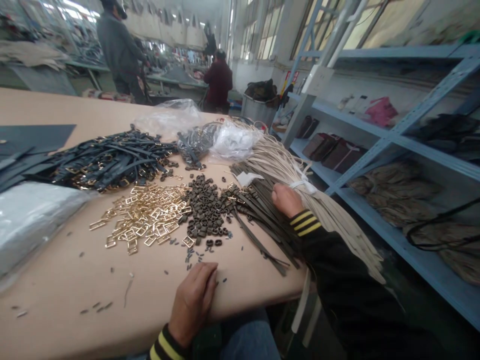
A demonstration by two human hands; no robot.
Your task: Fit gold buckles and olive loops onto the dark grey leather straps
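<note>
My right hand lies on a pile of narrow dark olive straps, its fingers curled closed over them; the fingertips are partly hidden. At the near table edge is my left hand, closed with the thumb against the curled fingers, and whatever is inside it is hidden. Ahead of that hand are a heap of small dark strap loops and a spread of gold rectangular buckles. Tiny dark pieces lie scattered between the loops and my left hand.
Dark buckled straps form a big heap at left, behind a plastic-wrapped stack. Long beige strips tied in a bundle run along the right edge. Crumpled clear plastic sits behind. Blue shelving stands at right; two people are beyond.
</note>
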